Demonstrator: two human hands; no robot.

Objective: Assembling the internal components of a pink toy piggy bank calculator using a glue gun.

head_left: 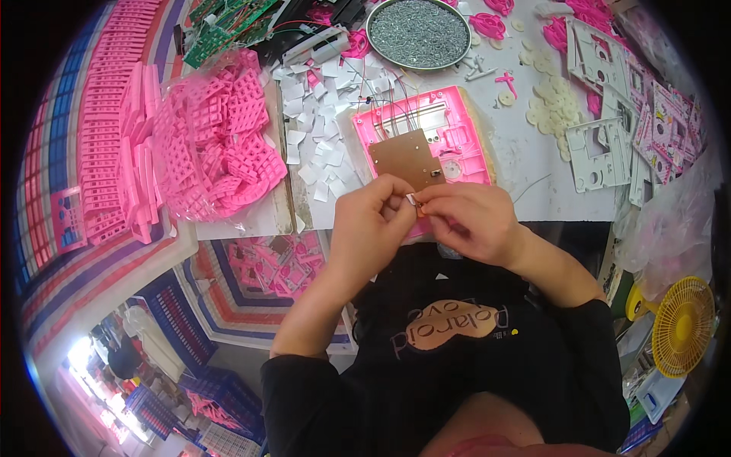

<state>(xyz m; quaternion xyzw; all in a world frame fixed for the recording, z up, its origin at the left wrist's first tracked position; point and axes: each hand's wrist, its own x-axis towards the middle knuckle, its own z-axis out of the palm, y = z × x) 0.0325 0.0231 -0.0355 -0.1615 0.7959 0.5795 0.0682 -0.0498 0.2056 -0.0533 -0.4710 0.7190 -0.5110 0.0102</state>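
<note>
Head view: left hand (pixel 378 213) narrowed to a pinch, small white tab (pixel 411 199) at its fingertips; right hand (pixel 474 222) drawn in, fingertips meeting there, exact grip cannot be told. Tab sits at the near edge of an open pink plastic casing (pixel 470 114), twelve o'clock of the hands, brown circuit board (pixel 403 156) over it, wires rising. Beyond, at twelve, round tray (pixel 419 68) of screws. White slips (pixel 329 152), eleven o'clock. Cream discs (pixel 553 107), two o'clock. Bagged pink keypads (pixel 221 145), ten o'clock.

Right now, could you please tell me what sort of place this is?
Probably an electronics assembly workshop: there are green circuit boards, a round silvery tray of small metal pieces, and an open pink plastic casing with wires.
</note>
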